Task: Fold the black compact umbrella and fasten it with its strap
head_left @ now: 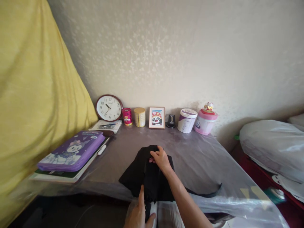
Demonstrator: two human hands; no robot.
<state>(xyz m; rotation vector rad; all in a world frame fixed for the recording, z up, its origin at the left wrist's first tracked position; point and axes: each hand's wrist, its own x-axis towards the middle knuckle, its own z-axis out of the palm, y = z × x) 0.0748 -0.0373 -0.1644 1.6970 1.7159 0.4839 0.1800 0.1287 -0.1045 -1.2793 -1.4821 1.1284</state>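
A black folding umbrella [136, 169] lies closed but loose across the table's front edge, its fabric folds spread to both sides. My left hand [138, 212] is at the bottom of the view, closed around its dark handle end, index finger pointing up along the fabric. My right hand [161, 159] reaches over the far part of the umbrella, its fingers bent and pinching the black cloth. A thin dark strip [205, 193] curves out to the right on the table; where it joins is hidden behind my right forearm.
Clear plastic covers the table [106, 167]. On the left, a purple case [73, 150] rests on books. Along the wall stand a clock [109, 108], a pink can [127, 116], a yellow-lidded tin [140, 117], a picture frame [156, 117], a black object [170, 121] and two tubs [187, 121].
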